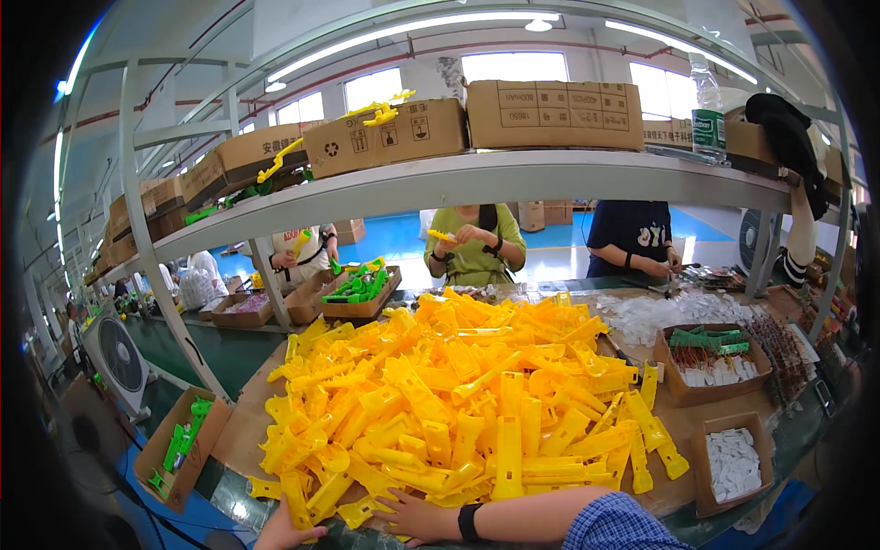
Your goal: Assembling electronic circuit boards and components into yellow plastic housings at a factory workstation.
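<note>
Yellow plastic parts [449,394], long and hollow, many: one loose heap, spread over a brown cardboard sheet [249,417] on the tabletop [796,423]. From my remote view, I list the rest by that heap.

Hands, two, bare, a short gap between them. Left hand [286,527]: at the heap's near left corner, touching a yellow part; I cannot tell whether its fingers close on it. Right hand [422,518]: at the heap's near edge, palm down, fingers spread against yellow parts; black band [468,523] at the wrist, blue checked sleeve [619,524] behind.

Left of the heap: open carton [203,463] with green parts [188,429].

Beyond the heap, toward its left: box [362,309] piled with green parts.

Right of the heap: box [715,396] of green and white pieces; nearer, small box [700,467] of white pieces [733,461].

Just beyond the heap's far right: loose white pieces [655,319].

Above and beyond the heap: shelf [477,186] bearing cardboard boxes [555,115] and a bottle [708,126] with a green label.

Across the heap: I count a co-worker in a green top [467,252], holding a yellow part [442,236].
</note>
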`<state>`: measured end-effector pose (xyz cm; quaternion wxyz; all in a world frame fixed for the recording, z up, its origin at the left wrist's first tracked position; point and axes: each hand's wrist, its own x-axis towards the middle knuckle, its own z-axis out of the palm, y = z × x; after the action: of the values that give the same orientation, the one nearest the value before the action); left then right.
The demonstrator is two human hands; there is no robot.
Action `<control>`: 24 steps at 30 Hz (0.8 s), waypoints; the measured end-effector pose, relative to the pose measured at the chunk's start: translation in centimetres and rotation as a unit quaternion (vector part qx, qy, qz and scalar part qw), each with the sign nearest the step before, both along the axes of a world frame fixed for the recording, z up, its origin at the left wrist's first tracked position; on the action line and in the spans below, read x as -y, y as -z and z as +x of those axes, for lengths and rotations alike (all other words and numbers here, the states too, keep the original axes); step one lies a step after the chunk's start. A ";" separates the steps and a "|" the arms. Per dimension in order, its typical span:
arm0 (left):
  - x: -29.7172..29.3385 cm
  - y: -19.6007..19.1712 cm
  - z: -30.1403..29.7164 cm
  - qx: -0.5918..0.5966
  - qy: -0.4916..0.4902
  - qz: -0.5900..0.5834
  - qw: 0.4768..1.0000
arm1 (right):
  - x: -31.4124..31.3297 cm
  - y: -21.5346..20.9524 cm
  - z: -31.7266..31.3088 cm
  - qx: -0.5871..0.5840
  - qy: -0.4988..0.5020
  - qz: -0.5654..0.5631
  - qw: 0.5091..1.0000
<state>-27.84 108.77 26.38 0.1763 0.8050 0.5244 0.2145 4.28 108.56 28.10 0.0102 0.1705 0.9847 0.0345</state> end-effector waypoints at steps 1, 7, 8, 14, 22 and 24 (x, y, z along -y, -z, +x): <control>0.0 -0.6 -0.1 -0.002 0.004 0.001 1.000 | -0.8 1.0 -0.1 0.055 0.002 0.007 0.998; 2.1 -1.9 2.0 -0.032 -0.070 0.030 0.997 | -4.1 5.6 0.3 0.072 -0.033 0.064 0.995; 2.1 -1.7 2.5 -0.036 -0.070 0.028 0.996 | -4.5 6.2 0.2 0.066 -0.037 0.061 0.995; 2.3 1.0 3.3 -0.112 -0.181 0.048 0.976 | -5.8 6.2 0.1 0.133 -0.055 0.092 0.985; 0.4 2.2 4.5 -0.132 -0.319 -0.071 0.936 | -6.6 6.2 -0.9 0.170 -0.014 0.053 0.984; -0.8 2.4 5.3 -0.121 -0.327 -0.061 0.935 | -8.3 10.1 -1.0 0.124 -0.006 0.098 0.987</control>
<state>-22.57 109.60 23.95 0.0800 0.5967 0.7880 0.1289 3.24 116.89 17.95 0.1148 0.1596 0.9687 0.1515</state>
